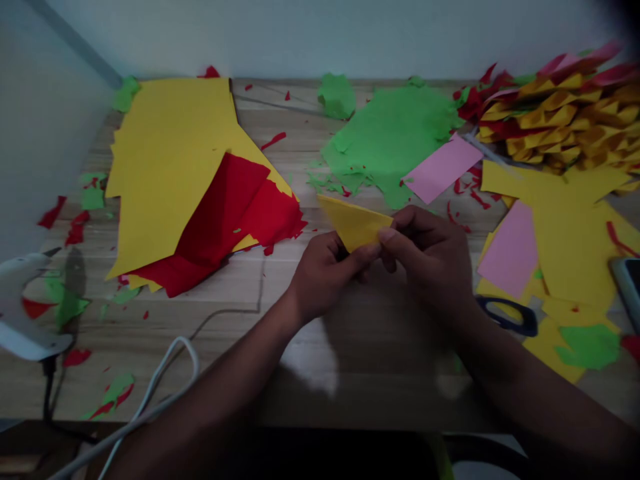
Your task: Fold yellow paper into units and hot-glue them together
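Note:
Both hands hold a small folded piece of yellow paper (356,223) above the middle of the table. My left hand (327,273) pinches its lower edge between thumb and fingers. At the right end of the fold, my right hand (433,253) grips the paper with thumb and fingertips; some of those fingers are hidden behind it. The folded piece comes to a point at its upper left. Just beyond it lies a torn sheet of green paper (395,133), with a pink paper strip (443,167) across its right side.
Yellow sheets (165,160) with red paper (215,227) on top lie left. A white glue gun (30,307) with a cord stands at the left edge. At right are a pile of folded pieces (565,120), yellow cutouts (575,233), scissors with dark handles (530,320) and a phone (629,287).

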Available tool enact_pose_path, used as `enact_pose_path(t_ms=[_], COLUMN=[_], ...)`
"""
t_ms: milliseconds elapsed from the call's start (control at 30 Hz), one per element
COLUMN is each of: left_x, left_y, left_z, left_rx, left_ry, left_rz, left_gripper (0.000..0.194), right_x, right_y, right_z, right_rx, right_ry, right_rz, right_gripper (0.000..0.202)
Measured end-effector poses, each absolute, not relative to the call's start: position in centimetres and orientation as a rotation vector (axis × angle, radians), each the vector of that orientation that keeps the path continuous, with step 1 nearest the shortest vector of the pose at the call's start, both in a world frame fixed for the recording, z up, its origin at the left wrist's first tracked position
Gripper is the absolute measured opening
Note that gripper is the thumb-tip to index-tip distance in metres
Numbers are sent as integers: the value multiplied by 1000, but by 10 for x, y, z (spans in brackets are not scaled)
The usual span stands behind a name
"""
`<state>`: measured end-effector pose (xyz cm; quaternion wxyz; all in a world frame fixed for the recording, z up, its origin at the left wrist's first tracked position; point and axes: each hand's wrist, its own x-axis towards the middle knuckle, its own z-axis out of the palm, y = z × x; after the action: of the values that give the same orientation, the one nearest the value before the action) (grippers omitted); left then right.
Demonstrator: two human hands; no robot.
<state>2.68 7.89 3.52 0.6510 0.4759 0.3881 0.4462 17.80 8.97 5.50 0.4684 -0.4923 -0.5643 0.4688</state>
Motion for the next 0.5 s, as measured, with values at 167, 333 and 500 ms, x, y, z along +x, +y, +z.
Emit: enact_pose_path(t_ms=[167,333,500], left_x=[27,26,30], left_y=[78,78,76], left_z=[37,36,32], left_rx=[1042,1029,1022], left_ry=[867,947,1018], left_rz=[971,1024,1083], left_gripper=[31,27,38], right_x=[177,176,176], right_y=[86,89,93], right_z=[58,59,55], right_rx=[-1257,-1224,-1179], right_ry=[-1336,-1344,-1404], right_rz=[1117,1206,1295], right_gripper=[22,23,12])
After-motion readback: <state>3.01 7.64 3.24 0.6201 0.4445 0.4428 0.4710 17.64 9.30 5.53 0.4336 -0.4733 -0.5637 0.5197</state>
